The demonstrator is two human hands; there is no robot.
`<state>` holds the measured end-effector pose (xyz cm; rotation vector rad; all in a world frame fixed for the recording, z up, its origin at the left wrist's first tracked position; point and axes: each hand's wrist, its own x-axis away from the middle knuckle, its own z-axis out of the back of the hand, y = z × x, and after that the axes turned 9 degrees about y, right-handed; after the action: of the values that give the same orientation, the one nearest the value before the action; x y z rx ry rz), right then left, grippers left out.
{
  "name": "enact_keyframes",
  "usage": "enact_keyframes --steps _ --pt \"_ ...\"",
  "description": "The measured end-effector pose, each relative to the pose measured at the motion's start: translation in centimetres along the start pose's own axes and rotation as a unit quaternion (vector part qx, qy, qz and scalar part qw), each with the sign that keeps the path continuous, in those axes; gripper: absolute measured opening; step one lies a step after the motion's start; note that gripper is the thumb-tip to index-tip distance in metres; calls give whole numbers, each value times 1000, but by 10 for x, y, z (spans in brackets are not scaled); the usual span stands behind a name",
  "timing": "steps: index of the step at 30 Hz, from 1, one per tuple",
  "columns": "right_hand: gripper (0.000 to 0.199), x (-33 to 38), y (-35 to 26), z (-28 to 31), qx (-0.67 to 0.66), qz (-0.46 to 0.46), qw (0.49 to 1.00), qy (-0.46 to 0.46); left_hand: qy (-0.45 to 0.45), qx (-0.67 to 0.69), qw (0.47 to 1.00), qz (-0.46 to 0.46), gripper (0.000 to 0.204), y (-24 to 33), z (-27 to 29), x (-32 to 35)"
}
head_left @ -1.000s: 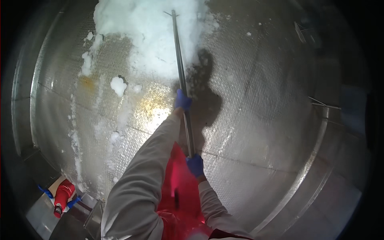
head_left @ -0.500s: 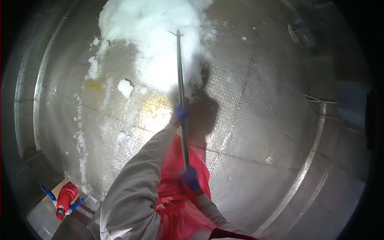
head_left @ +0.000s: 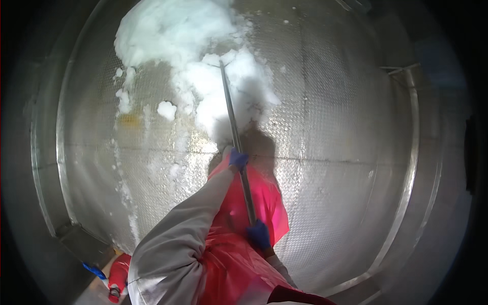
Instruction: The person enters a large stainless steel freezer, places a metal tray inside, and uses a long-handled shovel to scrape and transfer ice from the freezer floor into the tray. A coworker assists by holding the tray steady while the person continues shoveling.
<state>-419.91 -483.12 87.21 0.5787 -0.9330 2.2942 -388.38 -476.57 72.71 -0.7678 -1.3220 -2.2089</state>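
Note:
A long-handled metal tool (head_left: pixel 231 109) runs from my body out to a heap of loose white snow or crushed ice (head_left: pixel 234 81). Small side braces show at the far end of its pole, but the head below them is lost in the white heap, so I cannot tell its kind. Partway along the pole, my left hand (head_left: pixel 238 158) in a blue glove is closed around it. Closer to me, my right hand (head_left: pixel 259 235), also blue-gloved, grips the lower end of the pole. A red apron (head_left: pixel 244 203) lies behind the pole.
A bigger white heap (head_left: pixel 157 30) spreads at the far left, with a loose lump (head_left: pixel 166 110) nearer. Textured metal floor (head_left: pixel 335 203) reaches to a raised edge (head_left: pixel 406 193) at the right. Another person in red (head_left: pixel 119 272) is at the lower left.
The pole's far end has come nearer to me, and white material around it has shifted nearer, partly apart from the bigger heap. Both hands keep their grip. My view has shifted somewhat.

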Motion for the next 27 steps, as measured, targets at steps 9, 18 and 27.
enact_keyframes --steps 9,18,27 --pt "49 226 -40 -70 -70 -234 967 -69 -73 54 995 35 32 -170 80 137" --pt "33 361 -108 -163 -60 -223 972 33 -232 75 956 162 9 -290 175 191" --pt "25 255 -166 -280 -113 -218 958 147 -327 117 929 -130 15 -296 196 7"
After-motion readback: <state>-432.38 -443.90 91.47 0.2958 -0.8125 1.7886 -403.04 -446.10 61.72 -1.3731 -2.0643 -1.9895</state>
